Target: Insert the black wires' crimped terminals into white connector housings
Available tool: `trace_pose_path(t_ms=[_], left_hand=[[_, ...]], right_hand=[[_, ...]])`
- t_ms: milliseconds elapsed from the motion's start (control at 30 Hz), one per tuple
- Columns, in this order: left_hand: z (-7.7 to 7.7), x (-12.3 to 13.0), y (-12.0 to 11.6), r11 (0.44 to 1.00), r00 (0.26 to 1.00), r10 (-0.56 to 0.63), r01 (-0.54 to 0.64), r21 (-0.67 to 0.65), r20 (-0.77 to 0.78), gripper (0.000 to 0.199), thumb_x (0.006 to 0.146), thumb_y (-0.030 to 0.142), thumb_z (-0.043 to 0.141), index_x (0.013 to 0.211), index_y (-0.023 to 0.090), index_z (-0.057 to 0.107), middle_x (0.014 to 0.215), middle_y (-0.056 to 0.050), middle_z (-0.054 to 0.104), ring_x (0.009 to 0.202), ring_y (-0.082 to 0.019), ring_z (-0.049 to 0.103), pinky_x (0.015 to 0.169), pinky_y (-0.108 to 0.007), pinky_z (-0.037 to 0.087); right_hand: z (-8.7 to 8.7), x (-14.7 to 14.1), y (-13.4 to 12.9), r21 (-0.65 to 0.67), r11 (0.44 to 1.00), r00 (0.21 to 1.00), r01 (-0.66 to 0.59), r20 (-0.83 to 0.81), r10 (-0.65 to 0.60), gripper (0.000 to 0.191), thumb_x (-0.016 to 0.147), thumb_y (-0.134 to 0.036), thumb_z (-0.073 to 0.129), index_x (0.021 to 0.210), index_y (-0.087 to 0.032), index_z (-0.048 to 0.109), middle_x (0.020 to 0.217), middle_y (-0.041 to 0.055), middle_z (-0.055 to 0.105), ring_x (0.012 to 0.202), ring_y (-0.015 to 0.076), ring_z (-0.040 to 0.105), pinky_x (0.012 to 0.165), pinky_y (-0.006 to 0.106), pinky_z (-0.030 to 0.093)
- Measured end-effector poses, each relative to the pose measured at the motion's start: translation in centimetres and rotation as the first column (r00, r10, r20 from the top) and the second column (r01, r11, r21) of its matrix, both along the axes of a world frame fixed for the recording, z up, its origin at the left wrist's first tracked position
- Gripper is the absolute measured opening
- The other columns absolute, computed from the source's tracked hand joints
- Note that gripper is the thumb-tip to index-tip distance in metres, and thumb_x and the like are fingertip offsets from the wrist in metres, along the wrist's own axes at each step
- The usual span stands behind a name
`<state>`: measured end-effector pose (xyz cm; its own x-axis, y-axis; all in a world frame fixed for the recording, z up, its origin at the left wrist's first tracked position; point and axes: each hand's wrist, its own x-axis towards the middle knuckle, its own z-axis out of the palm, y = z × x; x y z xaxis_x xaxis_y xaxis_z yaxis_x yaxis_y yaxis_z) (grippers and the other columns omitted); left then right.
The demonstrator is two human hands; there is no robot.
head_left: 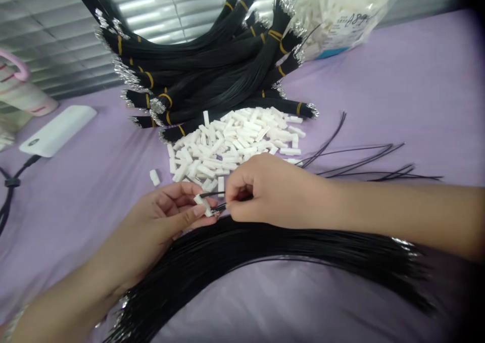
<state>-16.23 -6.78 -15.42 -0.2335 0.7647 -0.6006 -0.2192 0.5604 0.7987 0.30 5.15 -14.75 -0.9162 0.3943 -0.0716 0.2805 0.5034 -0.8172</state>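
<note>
Black wires, a loose spread (265, 242) with silvery tips, curve over the purple cloth (409, 90) nearest to my camera, close by both hands. Just beyond their middle, my left hand (170, 214) pinches a white connector (203, 205) between thumb and fingers. My right hand (261, 189) has its thumb and forefinger pressed together on thin black leads (220, 208) that run to that connector; its other fingers are curled in.

Past my hands I see a heap of white housings (235, 141), with a single housing (154, 177) lying apart on its left. Right of the heap, a few long wires (352, 165) fan out. A white device (58, 131) with a black cable (12, 182) lies toward the left.

Farther back, banded black bundles (212, 75) are stacked near the cloth's far edge, with a clear bag (337, 17) of white pieces to their right and blinds (151, 9) behind.
</note>
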Motion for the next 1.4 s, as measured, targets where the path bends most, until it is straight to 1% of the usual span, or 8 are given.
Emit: trace_pose_path(t_ms=[233, 433, 600, 833, 933, 1033, 1200, 1400], left_hand=[[-0.2, 0.0, 0.1, 1.0, 1.0, -0.007, 0.007, -0.01, -0.014, 0.039, 0.059, 0.024, 0.082, 0.092, 0.019, 0.063, 0.083, -0.005, 0.069, 0.071, -0.015, 0.067, 0.064, -0.02, 0.054], [-0.3, -0.4, -0.3, 0.999, 0.999, -0.042, 0.042, 0.007, -0.004, 0.035, 0.063, 0.025, 0.079, 0.092, 0.02, 0.061, 0.083, -0.002, 0.068, 0.072, -0.014, 0.068, 0.066, -0.018, 0.054], [-0.3, -0.5, -0.3, 0.997, 0.998, -0.066, 0.066, 0.03, -0.009, 0.032, 0.07, 0.023, 0.075, 0.096, 0.019, 0.058, 0.087, -0.002, 0.068, 0.077, -0.012, 0.067, 0.073, -0.018, 0.054], [-0.2, -0.2, 0.0, 0.995, 0.997, -0.083, 0.083, 0.061, 0.001, 0.028, 0.072, 0.022, 0.074, 0.095, 0.018, 0.058, 0.087, -0.002, 0.07, 0.077, -0.012, 0.068, 0.071, -0.017, 0.055], [-0.2, -0.2, 0.0, 0.995, 0.997, -0.079, 0.078, 0.066, 0.005, 0.027, 0.073, 0.022, 0.073, 0.094, 0.018, 0.057, 0.087, -0.002, 0.07, 0.078, -0.012, 0.068, 0.071, -0.017, 0.055], [-0.1, -0.2, -0.1, 0.996, 0.998, -0.064, 0.064, 0.055, -0.003, 0.029, 0.072, 0.023, 0.074, 0.094, 0.018, 0.056, 0.086, -0.002, 0.069, 0.077, -0.011, 0.067, 0.071, -0.016, 0.055], [0.0, -0.2, -0.1, 0.996, 0.997, -0.073, 0.073, 0.059, -0.009, 0.029, 0.072, 0.023, 0.074, 0.094, 0.017, 0.057, 0.087, -0.001, 0.067, 0.079, -0.011, 0.066, 0.073, -0.017, 0.054], [-0.1, -0.2, 0.1, 0.996, 0.998, -0.07, 0.07, 0.055, -0.007, 0.031, 0.07, 0.024, 0.076, 0.095, 0.016, 0.058, 0.09, -0.002, 0.065, 0.081, -0.012, 0.065, 0.076, -0.018, 0.054]], right_hand=[[-0.1, 0.1, 0.2, 0.029, 0.998, 0.998, -0.048, 0.043, 0.047, 0.014, 0.072, -0.016, 0.051, 0.062, -0.015, 0.06, 0.054, -0.0039, 0.054, 0.051, 0.0049, 0.045, 0.045, 0.018, 0.028], [-0.2, -0.1, 0.2, 0.084, 0.995, 0.997, -0.057, 0.064, 0.052, 0.017, 0.075, -0.02, 0.05, 0.06, -0.014, 0.056, 0.054, -0.0042, 0.049, 0.052, 0.0047, 0.04, 0.048, 0.02, 0.027], [0.4, -0.1, -0.3, 0.169, 0.984, 0.992, -0.051, 0.122, 0.031, 0.015, 0.075, -0.02, 0.05, 0.062, -0.015, 0.056, 0.058, -0.0038, 0.048, 0.055, 0.0056, 0.037, 0.052, 0.021, 0.026], [0.8, -0.4, -0.9, 0.323, 0.941, 0.985, -0.106, 0.167, 0.054, 0.014, 0.076, -0.016, 0.05, 0.067, -0.012, 0.061, 0.068, 0.002, 0.058, 0.065, 0.0099, 0.047, 0.06, 0.023, 0.031], [0.4, -0.3, -0.9, 0.339, 0.935, 0.992, -0.107, 0.1, 0.077, 0.015, 0.076, -0.017, 0.051, 0.069, -0.013, 0.063, 0.069, 0.0018, 0.059, 0.065, 0.0101, 0.049, 0.06, 0.023, 0.032], [0.0, -0.2, -0.9, 0.341, 0.939, 0.999, -0.051, 0.027, 0.044, 0.015, 0.075, -0.018, 0.051, 0.07, -0.015, 0.065, 0.067, 0.0, 0.06, 0.064, 0.0096, 0.049, 0.059, 0.022, 0.032], [-0.4, -0.2, -0.8, 0.335, 0.942, 1.0, 0.007, -0.03, 0.003, 0.015, 0.076, -0.018, 0.054, 0.07, -0.014, 0.066, 0.066, -0.0007, 0.061, 0.063, 0.0081, 0.049, 0.059, 0.021, 0.031], [-0.8, -0.2, -0.4, 0.334, 0.942, 0.99, -0.035, -0.115, 0.077, 0.012, 0.078, -0.017, 0.058, 0.077, -0.013, 0.069, 0.071, -0.0014, 0.063, 0.066, 0.0069, 0.05, 0.061, 0.02, 0.032]])
